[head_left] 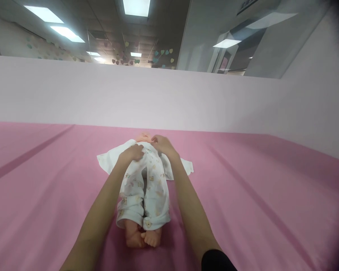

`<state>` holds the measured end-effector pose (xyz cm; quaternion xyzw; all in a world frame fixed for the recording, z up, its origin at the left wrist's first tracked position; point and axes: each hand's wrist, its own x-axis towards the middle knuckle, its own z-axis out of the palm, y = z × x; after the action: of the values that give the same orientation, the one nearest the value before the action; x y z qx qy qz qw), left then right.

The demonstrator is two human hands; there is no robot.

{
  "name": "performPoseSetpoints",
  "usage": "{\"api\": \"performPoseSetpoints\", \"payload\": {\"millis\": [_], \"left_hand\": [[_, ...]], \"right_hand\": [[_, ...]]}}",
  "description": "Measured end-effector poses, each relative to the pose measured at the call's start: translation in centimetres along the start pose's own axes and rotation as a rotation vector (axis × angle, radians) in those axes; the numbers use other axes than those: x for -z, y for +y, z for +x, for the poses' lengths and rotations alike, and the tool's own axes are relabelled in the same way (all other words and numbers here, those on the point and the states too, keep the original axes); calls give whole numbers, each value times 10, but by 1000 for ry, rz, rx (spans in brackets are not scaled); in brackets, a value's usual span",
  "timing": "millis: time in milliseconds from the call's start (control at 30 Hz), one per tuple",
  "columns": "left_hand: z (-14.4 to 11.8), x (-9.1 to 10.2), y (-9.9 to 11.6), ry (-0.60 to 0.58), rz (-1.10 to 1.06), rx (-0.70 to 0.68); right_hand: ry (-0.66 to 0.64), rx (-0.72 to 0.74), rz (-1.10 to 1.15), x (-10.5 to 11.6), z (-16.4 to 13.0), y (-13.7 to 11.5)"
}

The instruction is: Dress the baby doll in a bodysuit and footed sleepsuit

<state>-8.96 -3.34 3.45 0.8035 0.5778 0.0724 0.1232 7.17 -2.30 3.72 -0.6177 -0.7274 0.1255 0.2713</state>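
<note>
A baby doll (145, 137) lies on its back, feet toward me, its lower face showing at the far end. White trousers (155, 184) with small bear prints cover its legs, the cuffs folded up above the bare feet (151, 238). A white top (111, 156) spreads out to both sides beneath the upper body. My left hand (133, 153) rests on the doll's front with fingers curled into the white cloth. Up by the doll's neck, my right hand (164, 146) has its fingers bent together at the cloth's edge; exactly what they pinch is hidden.
The doll lies on a pink padded surface (243, 203) with creases running lengthwise. A white wall (130, 98) stands behind it and continues along the right. Above the wall, glass (209, 37) reflects ceiling lights; heart-shaped decorations (164, 52) hang in view.
</note>
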Motion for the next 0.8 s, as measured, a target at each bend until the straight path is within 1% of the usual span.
{"api": "performPoseSetpoints", "payload": {"millis": [67, 133, 200, 267, 367, 433, 600, 667, 800], "left_hand": [[6, -5, -1, -23, 10, -4], [10, -8, -8, -40, 11, 6], [13, -9, -17, -37, 0, 33], [14, -10, -26, -27, -21, 55], [14, -14, -34, -1, -55, 70], [15, -18, -35, 44, -63, 97], [23, -30, -37, 164, -56, 216], [26, -34, -44, 206, -50, 264], [29, -43, -66, 284, -35, 354]], "right_hand": [[-124, 105, -66, -20, 3, -8], [-200, 166, -105, -35, 5, -11], [-214, 188, -106, -43, 6, -9], [-210, 180, -60, -45, 7, -5], [-206, 120, 21, -43, 8, 2], [-184, 62, 44, -42, 7, 6], [-148, -27, 105, -45, 8, 15], [-138, -81, 86, -46, 12, 20], [-117, -166, 31, -47, 17, 31]]}}
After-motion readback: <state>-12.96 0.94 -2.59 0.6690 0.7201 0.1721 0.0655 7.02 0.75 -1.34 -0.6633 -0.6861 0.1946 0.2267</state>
